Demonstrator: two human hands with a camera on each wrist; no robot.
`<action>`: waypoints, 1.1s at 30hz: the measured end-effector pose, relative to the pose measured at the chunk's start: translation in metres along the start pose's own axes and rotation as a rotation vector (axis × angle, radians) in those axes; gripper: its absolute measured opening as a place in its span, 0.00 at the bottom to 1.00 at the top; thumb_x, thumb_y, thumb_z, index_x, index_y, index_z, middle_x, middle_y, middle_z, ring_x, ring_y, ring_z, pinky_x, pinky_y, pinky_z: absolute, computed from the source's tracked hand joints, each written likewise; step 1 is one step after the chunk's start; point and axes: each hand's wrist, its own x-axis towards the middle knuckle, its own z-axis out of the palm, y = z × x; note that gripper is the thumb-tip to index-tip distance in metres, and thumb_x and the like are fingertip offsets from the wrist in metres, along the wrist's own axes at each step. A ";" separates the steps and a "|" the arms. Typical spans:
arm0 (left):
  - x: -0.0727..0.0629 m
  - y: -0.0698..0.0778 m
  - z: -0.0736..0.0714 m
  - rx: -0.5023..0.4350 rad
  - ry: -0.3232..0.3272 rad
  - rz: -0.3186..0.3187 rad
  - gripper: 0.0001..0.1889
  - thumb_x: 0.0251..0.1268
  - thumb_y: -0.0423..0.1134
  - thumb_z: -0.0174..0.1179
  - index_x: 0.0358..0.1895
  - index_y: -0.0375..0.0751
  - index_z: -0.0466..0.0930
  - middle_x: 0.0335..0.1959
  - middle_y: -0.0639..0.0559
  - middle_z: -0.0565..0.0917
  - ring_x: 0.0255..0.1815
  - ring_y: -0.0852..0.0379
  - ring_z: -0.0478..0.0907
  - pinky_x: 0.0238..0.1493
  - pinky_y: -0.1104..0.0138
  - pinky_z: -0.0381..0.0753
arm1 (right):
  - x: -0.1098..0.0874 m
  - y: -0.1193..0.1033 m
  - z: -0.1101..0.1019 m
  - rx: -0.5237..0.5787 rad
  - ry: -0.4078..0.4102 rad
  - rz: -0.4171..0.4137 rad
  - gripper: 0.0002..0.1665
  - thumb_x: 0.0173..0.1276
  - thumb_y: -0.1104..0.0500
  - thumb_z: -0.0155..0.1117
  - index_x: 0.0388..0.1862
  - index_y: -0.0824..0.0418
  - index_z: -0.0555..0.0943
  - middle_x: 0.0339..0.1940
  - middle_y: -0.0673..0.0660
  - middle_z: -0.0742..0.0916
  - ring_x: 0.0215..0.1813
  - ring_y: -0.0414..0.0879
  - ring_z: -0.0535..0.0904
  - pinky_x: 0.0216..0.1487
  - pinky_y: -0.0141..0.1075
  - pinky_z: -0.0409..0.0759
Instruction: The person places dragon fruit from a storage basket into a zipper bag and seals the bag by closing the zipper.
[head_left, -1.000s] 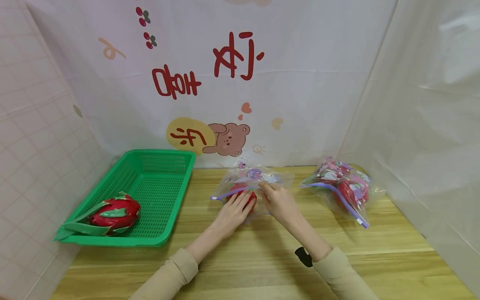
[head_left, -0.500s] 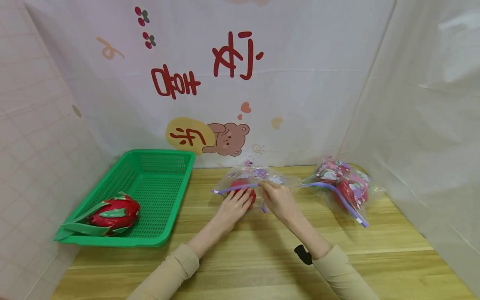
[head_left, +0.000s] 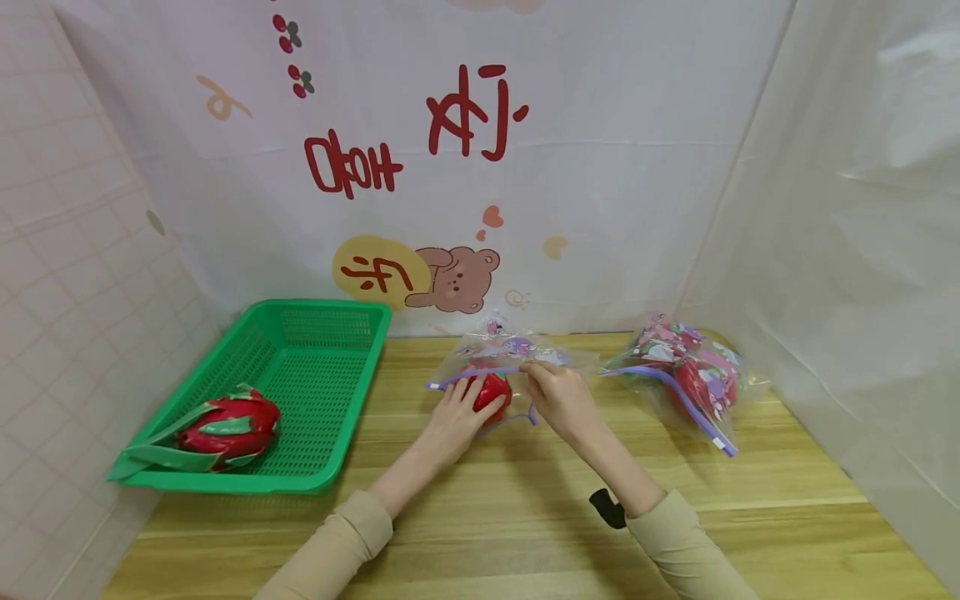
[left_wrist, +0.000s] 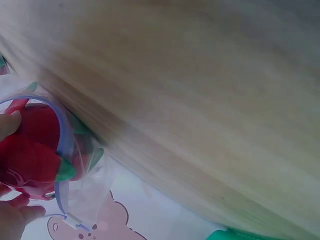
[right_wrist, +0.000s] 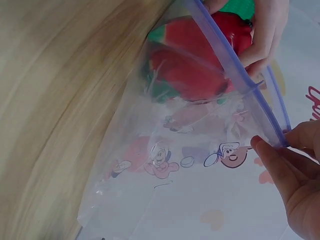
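With its fingers curled round a red dragon fruit (head_left: 492, 393) with green tips, my left hand (head_left: 448, 421) is at the mouth of a clear zip bag (right_wrist: 150, 170) printed with cartoon figures. Most of the fruit lies within the bag in the right wrist view. My right hand (head_left: 561, 402) pinches the purple zip edge (right_wrist: 235, 70) of the bag between thumb and fingers and holds the mouth up. In the left wrist view, fingers (left_wrist: 20, 217) are partly cut off by the frame edge beside the fruit.
To the left, a green plastic basket (head_left: 318, 400) holds another dragon fruit (head_left: 232, 427) with long green leaves. A second zip bag (head_left: 663, 354) with red fruit inside lies on the right of the wooden table (head_left: 480, 533). A printed cloth (head_left: 615, 192) hangs behind.
The bag's mouth has widened, with its lower zip edge now showing apart from the upper one. My left hand has shifted slightly left and down on the fruit; the right hand keeps its pinch.
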 end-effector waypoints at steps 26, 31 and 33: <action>0.002 0.016 -0.014 0.146 -0.039 -0.107 0.30 0.58 0.49 0.64 0.64 0.48 0.68 0.59 0.47 0.74 0.51 0.43 0.75 0.42 0.44 0.82 | 0.004 0.000 -0.002 0.024 0.013 -0.017 0.10 0.57 0.74 0.63 0.38 0.68 0.85 0.40 0.62 0.89 0.31 0.50 0.86 0.26 0.31 0.80; 0.001 0.017 -0.012 0.140 -0.080 -0.124 0.34 0.60 0.48 0.63 0.70 0.51 0.62 0.62 0.50 0.72 0.50 0.43 0.74 0.42 0.43 0.81 | 0.004 0.001 -0.004 0.032 0.003 -0.008 0.10 0.58 0.74 0.63 0.38 0.68 0.85 0.40 0.62 0.89 0.30 0.49 0.86 0.25 0.28 0.77; 0.002 0.017 -0.012 0.133 -0.101 -0.131 0.38 0.57 0.47 0.66 0.71 0.54 0.60 0.63 0.50 0.71 0.50 0.43 0.75 0.43 0.42 0.80 | 0.005 0.001 -0.005 0.035 -0.003 -0.004 0.10 0.58 0.74 0.63 0.38 0.69 0.85 0.40 0.62 0.89 0.29 0.48 0.86 0.25 0.27 0.78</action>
